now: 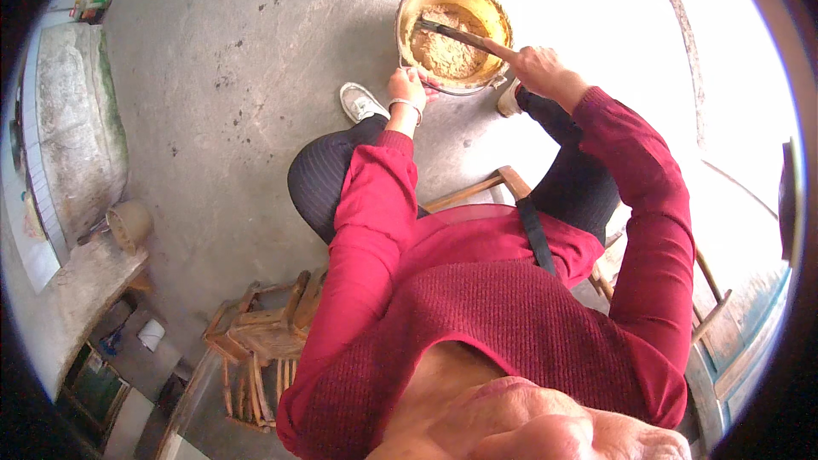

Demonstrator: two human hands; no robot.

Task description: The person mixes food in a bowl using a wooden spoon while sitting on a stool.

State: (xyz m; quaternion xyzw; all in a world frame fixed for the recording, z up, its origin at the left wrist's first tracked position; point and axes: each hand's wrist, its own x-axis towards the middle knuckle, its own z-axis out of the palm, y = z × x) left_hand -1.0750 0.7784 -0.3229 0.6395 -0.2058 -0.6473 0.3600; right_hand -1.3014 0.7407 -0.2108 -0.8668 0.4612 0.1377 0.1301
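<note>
A round, yellowish bucket (497, 13) with a wire handle stands on the floor in front of my feet. Inside it lies a tan, crumbly, paste-like mixture (452, 53). My right hand (538, 70) is closed round a long, dark, stick-like tool (460, 35), with its forefinger stretched along the shaft. The tool slants over the bucket, and its far tip reaches the mixture near the left inner wall; the tip's exact shape is hard to make out. At the bucket's near left edge, my left hand (409, 87) grips the rim, its fingers partly hidden.
I sit on a wooden seat (464, 193) with my shoes on either side of the bucket. Wooden stools (268, 324) stand behind at lower left. A pale worn ledge (81, 102) and a brown pail (129, 227) line the left side. Bright light washes out the floor at right.
</note>
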